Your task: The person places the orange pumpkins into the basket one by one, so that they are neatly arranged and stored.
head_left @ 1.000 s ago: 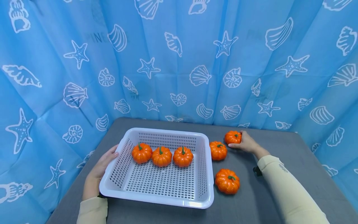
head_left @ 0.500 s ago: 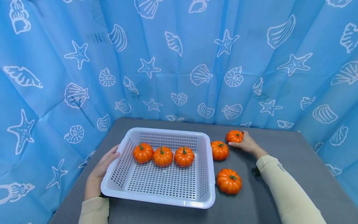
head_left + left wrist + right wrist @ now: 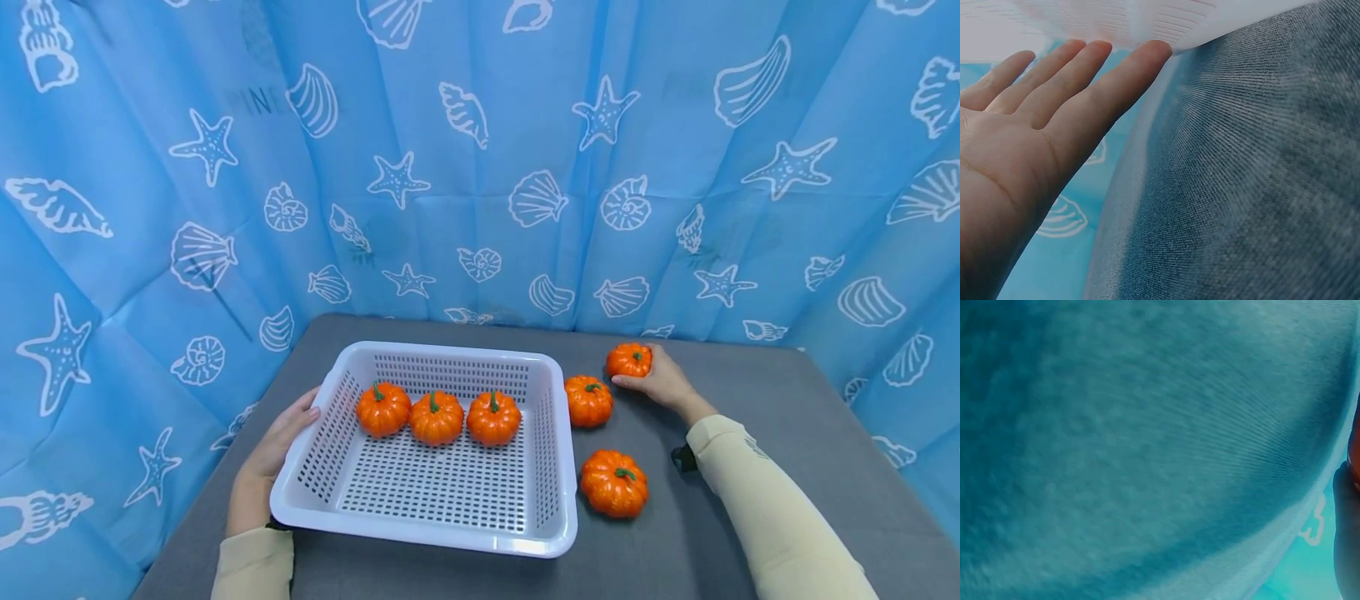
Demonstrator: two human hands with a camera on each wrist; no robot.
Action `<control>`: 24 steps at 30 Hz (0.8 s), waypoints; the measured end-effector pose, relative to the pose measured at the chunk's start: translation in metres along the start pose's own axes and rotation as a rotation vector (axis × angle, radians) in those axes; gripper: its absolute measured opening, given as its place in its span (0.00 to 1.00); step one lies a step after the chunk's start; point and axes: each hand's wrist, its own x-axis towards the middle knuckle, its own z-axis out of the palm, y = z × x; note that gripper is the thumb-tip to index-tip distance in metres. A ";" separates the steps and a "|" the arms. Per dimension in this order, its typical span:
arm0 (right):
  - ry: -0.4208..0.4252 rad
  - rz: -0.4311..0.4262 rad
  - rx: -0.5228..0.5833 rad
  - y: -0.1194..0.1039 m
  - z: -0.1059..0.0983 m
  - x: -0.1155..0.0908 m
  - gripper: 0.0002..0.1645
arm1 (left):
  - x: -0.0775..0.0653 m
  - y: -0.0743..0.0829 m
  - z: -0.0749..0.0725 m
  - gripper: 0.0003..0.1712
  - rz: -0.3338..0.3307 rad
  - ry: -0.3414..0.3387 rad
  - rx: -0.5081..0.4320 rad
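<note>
In the head view, a white perforated plastic basket (image 3: 420, 537) holds a row of 3 small orange pumpkins, among them a middle pumpkin (image 3: 437, 421). My left hand (image 3: 273, 446) rests against the basket's left side. The left wrist view shows that hand (image 3: 1041, 119) with its fingers extended, fingertips right at the basket wall (image 3: 1166, 22). At the far right of the basket, my right hand (image 3: 663, 383) grips a pumpkin (image 3: 628, 360) with a green stem, thumb on the near side. Only a sliver of this pumpkin (image 3: 1355, 450) shows in the right wrist view.
Outside the basket's right wall, one pumpkin (image 3: 588, 402) sits close to the rim and another pumpkin (image 3: 614, 484) lies nearer the front. A grey cloth (image 3: 750, 400) covers the table. Behind it hangs a blue curtain (image 3: 480, 225) printed with white shells and starfish.
The right hand and its pumpkin have shifted very slightly upward in the head view. The left hand and basket keep their places, apart from a small shift of the whole view.
</note>
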 end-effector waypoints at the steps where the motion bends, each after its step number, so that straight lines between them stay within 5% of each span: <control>1: 0.009 0.001 0.000 -0.001 -0.001 0.000 0.57 | 0.000 0.000 0.000 0.29 -0.005 0.007 -0.003; 14: 0.138 -0.079 0.048 -0.042 -0.010 0.005 0.59 | -0.001 0.001 0.002 0.29 -0.014 0.017 -0.009; 24: 0.112 -0.214 0.137 -0.095 -0.009 0.005 0.57 | -0.001 0.001 0.001 0.29 -0.006 0.010 -0.013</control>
